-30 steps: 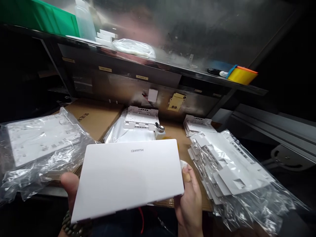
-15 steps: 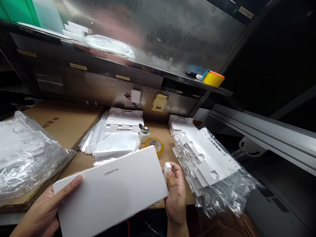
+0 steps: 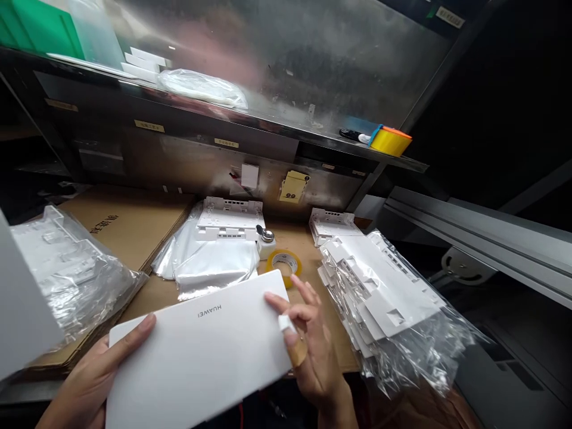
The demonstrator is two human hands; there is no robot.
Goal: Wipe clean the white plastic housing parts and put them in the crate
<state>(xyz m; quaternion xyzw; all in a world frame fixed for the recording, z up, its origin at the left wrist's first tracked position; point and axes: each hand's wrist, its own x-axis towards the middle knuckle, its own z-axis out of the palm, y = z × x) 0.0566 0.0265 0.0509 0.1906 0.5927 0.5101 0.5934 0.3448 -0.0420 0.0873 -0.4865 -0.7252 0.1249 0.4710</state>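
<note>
Cover (image 3: 196,363), white and marked HUAWEI, is held near the desk (image 3: 308,262), at its near side. The left hand (image 3: 96,372) is clamped on the cover's left end, thumb on top. The right hand (image 3: 313,345) has its fingers spread at the right end, a small white piece (image 3: 286,323) by its thumb tip; whether it pinches this cannot be told. Bagged parts (image 3: 393,298) lie farther right.

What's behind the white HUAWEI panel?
Past the white HUAWEI panel, plastic bags and part of a yellow tape roll show. The panel covers some of the roll, and whatever lies underneath is hidden.
</note>
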